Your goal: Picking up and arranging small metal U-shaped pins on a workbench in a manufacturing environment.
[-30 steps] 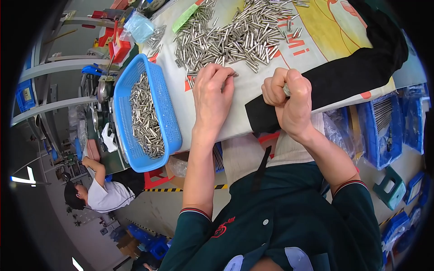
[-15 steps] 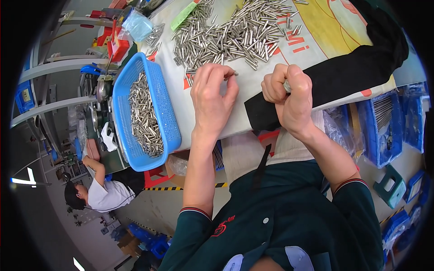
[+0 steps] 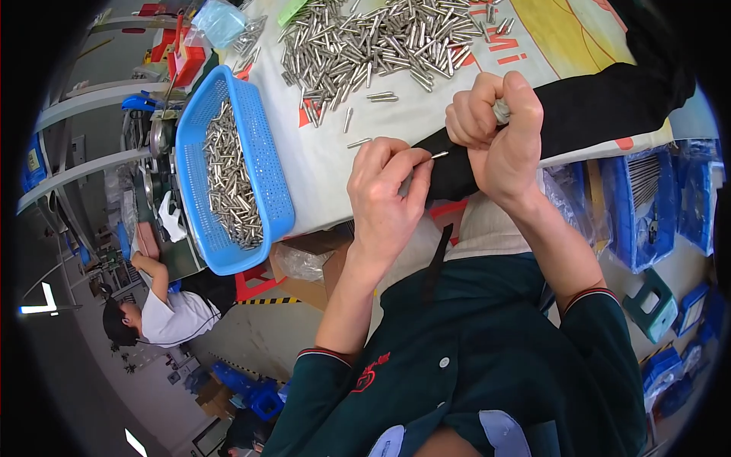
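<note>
A small shiny metal pin (image 3: 439,155) is pinched between the thumb and fingertips of my left hand (image 3: 387,186), its tip pointing right over a black cloth (image 3: 582,114). My right hand (image 3: 499,137) is closed in a fist above that cloth, wrapped round a whitish object (image 3: 501,112) whose end alone shows at the top; its kind is hidden. Beyond both hands spreads a heap of metal pins (image 3: 373,38). A few loose pins (image 3: 382,97) lie between the heap and my left hand.
Left of my hands, a blue perforated basket (image 3: 278,183) holds many similar pins. A green slip (image 3: 291,11) lies at the heap's edge. Blue bins (image 3: 636,221) and a green stool (image 3: 652,308) stand at the right below the table. Another person (image 3: 179,308) is at the far left.
My left hand has moved right and nearer, away from the heap, with a pin now showing in its fingers. The right fist has shifted slightly up and right. The view has shifted a little.
</note>
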The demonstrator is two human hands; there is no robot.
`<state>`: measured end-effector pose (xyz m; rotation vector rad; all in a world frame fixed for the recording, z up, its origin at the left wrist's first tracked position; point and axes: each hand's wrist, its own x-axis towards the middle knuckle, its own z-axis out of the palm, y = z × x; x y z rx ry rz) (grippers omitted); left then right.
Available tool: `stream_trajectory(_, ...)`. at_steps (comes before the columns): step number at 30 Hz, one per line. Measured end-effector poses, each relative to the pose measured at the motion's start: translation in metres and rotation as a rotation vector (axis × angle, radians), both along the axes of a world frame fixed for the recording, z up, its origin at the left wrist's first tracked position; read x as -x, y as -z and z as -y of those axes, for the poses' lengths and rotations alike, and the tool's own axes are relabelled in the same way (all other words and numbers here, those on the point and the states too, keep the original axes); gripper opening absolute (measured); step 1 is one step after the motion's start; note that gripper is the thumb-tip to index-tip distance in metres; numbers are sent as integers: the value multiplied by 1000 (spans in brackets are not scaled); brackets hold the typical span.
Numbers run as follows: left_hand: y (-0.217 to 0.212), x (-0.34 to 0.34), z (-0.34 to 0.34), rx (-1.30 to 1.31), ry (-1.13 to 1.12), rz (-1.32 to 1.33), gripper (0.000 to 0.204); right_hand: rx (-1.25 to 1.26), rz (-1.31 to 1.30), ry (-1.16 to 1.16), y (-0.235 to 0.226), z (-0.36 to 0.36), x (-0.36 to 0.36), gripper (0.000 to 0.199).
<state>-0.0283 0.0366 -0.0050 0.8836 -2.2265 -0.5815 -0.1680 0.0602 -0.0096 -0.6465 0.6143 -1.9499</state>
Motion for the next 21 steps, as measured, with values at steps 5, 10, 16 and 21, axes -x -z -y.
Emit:
stream_trajectory(5, 4, -1, -1, -40, -30, -18, 11, -8, 96, -11, -8, -2, 7, 45)
stream_trajectory(10, 3, 0, -1, -48, -11, -10, 11, -28, 124, -32, -7, -8, 5, 44)
stream_trajectory(16, 1, -1, -1, -47, -4, 14, 11, -61, 149, -31, -6, -7, 2, 40)
stream_trajectory(21, 1, -1, -1, -64, -7, 22, 10, -48, 149, -21, -8, -8, 3, 38)
